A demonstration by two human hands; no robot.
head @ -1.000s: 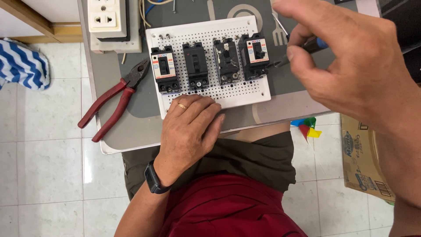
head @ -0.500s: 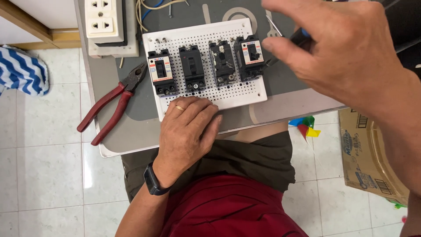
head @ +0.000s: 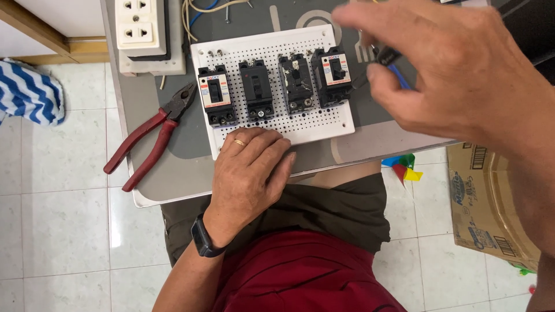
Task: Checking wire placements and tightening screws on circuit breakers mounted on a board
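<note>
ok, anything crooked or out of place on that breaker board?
Nothing stands out. Four breakers sit in a row on the white pegboard. Left hand rests flat on its near edge; right hand holds a blue-handled tool. Red pliers lie beside it.

My right hand (head: 457,81) is blurred and close to the lens; it covers most of the blue-handled tool (head: 392,62), so I cannot make out its tip. My left hand (head: 248,173) hides the board's (head: 324,124) near edge. The socket block (head: 141,26) and wires (head: 202,8) run off the top edge, the carton (head: 491,202) off the right.
</note>
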